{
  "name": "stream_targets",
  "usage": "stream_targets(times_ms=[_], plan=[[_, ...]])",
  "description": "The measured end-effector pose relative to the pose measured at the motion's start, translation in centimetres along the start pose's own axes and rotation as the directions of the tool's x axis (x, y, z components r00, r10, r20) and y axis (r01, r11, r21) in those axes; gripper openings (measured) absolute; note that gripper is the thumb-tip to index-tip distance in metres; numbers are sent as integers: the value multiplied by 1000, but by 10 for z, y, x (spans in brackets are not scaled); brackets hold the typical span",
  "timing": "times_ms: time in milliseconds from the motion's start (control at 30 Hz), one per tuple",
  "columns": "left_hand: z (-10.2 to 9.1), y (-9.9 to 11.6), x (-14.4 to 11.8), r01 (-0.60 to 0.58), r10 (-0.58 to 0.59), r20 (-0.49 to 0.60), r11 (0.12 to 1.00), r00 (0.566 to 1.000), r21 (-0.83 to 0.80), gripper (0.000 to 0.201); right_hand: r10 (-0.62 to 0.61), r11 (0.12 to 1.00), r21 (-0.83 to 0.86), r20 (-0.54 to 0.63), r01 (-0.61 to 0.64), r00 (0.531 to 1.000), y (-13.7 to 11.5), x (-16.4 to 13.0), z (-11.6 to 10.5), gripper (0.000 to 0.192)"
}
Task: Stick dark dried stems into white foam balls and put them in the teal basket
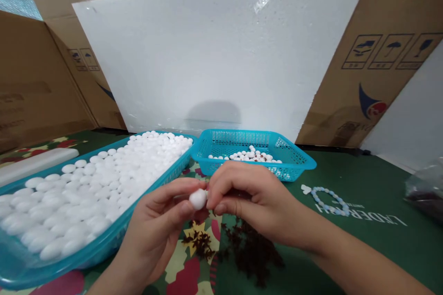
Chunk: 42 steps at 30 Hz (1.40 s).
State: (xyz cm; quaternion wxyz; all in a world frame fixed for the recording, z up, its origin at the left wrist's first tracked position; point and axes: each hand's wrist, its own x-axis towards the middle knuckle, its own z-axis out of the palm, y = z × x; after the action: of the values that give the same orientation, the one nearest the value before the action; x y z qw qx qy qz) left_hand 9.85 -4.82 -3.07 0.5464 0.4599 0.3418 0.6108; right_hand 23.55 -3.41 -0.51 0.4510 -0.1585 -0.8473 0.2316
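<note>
My left hand (157,221) is closed, pinching a small white ball (198,199) between thumb and fingertips. My right hand (247,193) meets it from the right, thumb and fingers pressed together at the ball's side; whatever lies in that pinch is hidden. Beneath the hands are a heap of small dark brown star-shaped pieces (254,253) and a smaller cluster of the same pieces (200,239). To the left, a long blue tray (100,251) is full of white balls (93,193). Beyond my hands, a blue perforated basket (297,163) holds white balls, some with brown spots.
A pale blue beaded bracelet (330,200) lies on the green cloth (367,249) at right, near a clear plastic bag (427,189). Behind the baskets lean a white board (221,60) and cardboard boxes (387,50). A white foam strip (38,166) lies at far left.
</note>
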Motion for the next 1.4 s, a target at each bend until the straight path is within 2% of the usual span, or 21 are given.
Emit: stream_targets(times_ms=[133, 400, 667, 833, 1067, 1167, 1267, 1400], plan=[[1, 2, 1, -22, 22, 30, 1000, 999, -16, 9, -2, 1000, -2, 13, 2, 1000, 0, 0, 2, 14], [-3, 0, 0, -5, 5, 3, 999, 1000, -41, 13, 18, 999, 29, -15, -18, 1000, 1, -3, 6, 15], [-6, -1, -4, -61, 61, -8, 998, 998, 9, 10, 22, 999, 49, -34, -20, 999, 0, -4, 10, 12], [-8, -4, -7, -116, 118, -21, 991, 993, 72, 10, 65, 995, 77, -63, -60, 996, 0, -5, 14, 12], [-13, -6, -7, -192, 191, 20, 968, 981, 160, 12, 18, 997, 77, -93, -11, 995, 2, -4, 17, 15], [-15, -7, -6, -311, 301, 76, 928, 950, 204, 11, 10, 997, 73, -113, -1, 994, 3, -5, 18, 14], [-19, -9, -4, -447, 422, 149, 855, 894, 263, 11, -22, 997, 64, -130, 31, 991, 4, -6, 19, 14], [-24, -9, -4, -540, 486, 237, 775, 841, 328, 13, -60, 997, 32, -162, 66, 985, 5, -6, 22, 17]])
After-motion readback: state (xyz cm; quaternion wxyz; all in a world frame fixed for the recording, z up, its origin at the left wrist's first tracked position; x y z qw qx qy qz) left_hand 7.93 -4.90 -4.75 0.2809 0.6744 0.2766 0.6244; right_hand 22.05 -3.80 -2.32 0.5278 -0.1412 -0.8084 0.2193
